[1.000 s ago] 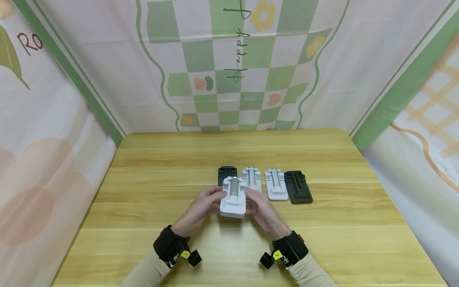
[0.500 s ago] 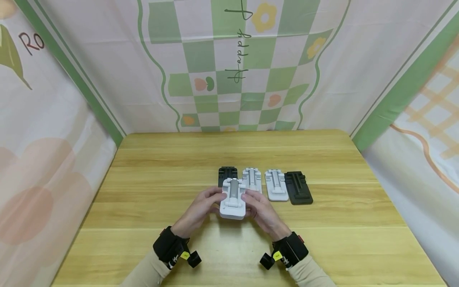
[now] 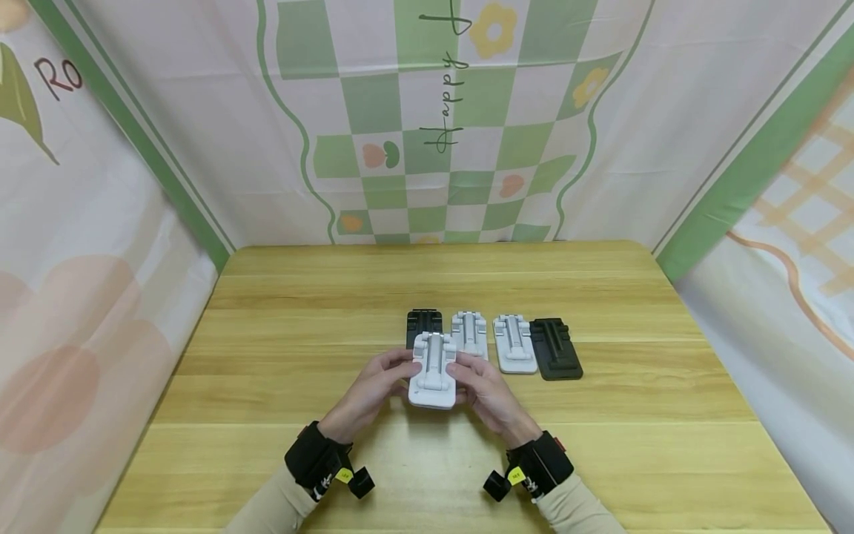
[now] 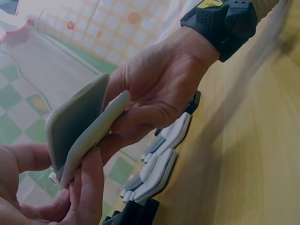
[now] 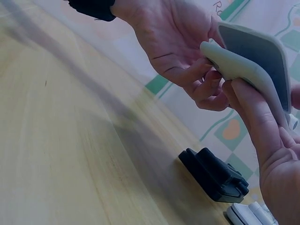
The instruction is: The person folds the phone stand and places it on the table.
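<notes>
Both hands hold one white folding phone stand (image 3: 432, 371) above the wooden table (image 3: 287, 348), tilted with its ribbed face toward the head camera. My left hand (image 3: 379, 389) grips its left edge and my right hand (image 3: 482, 391) grips its right edge. The left wrist view shows the white folding phone stand (image 4: 79, 131) from below with its grey pad, fingers (image 4: 89, 187) curled round it. In the right wrist view the white folding phone stand (image 5: 255, 65) is pinched between both hands.
Behind the hands lies a row of flat stands: a black one (image 3: 423, 323), two white ones (image 3: 470, 331) (image 3: 513, 343) and a black one (image 3: 554, 348) at the right. Patterned cloth walls (image 3: 427, 126) close off the back and sides.
The grey middle strip on the held stand is no longer raised; it now lies flat and white-faced. Both hands have stayed in place.
</notes>
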A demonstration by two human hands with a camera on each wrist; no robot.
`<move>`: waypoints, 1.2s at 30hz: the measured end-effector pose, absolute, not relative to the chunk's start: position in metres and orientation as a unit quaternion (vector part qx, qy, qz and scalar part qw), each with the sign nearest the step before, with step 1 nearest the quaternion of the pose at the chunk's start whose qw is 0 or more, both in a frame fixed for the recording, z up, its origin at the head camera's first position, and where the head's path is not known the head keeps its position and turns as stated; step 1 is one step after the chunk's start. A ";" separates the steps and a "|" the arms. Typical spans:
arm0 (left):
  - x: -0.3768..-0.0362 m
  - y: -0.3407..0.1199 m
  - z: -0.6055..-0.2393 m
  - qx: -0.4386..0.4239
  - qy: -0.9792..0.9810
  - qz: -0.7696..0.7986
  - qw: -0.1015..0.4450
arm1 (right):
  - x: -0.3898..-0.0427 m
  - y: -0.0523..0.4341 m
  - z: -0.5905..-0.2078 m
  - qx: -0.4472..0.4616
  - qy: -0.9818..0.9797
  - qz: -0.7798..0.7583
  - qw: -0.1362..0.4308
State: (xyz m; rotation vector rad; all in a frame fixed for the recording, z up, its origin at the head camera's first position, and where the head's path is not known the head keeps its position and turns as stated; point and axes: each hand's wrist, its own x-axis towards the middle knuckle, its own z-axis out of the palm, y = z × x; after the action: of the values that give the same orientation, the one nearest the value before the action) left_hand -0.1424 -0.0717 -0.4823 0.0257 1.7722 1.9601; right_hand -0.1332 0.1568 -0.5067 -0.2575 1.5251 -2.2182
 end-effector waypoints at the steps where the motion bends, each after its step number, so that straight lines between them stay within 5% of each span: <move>1: -0.142 -0.072 -0.483 0.011 0.649 0.719 0.248 | -0.133 0.157 -0.507 -0.095 0.550 -0.801 0.218; 24: -0.140 -0.073 -0.487 0.014 0.667 0.703 0.245 | -0.133 0.157 -0.511 -0.091 0.561 -0.789 0.234; 36: -0.149 -0.091 -0.487 -0.018 0.691 0.699 0.185 | -0.134 0.159 -0.513 -0.076 0.622 -0.749 0.215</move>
State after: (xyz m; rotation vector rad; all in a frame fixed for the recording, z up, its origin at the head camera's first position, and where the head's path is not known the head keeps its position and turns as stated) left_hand -0.1488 -0.0906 -0.4868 -0.0506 1.9466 1.9704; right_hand -0.1344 0.1588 -0.5127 -0.2101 1.7248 -2.0764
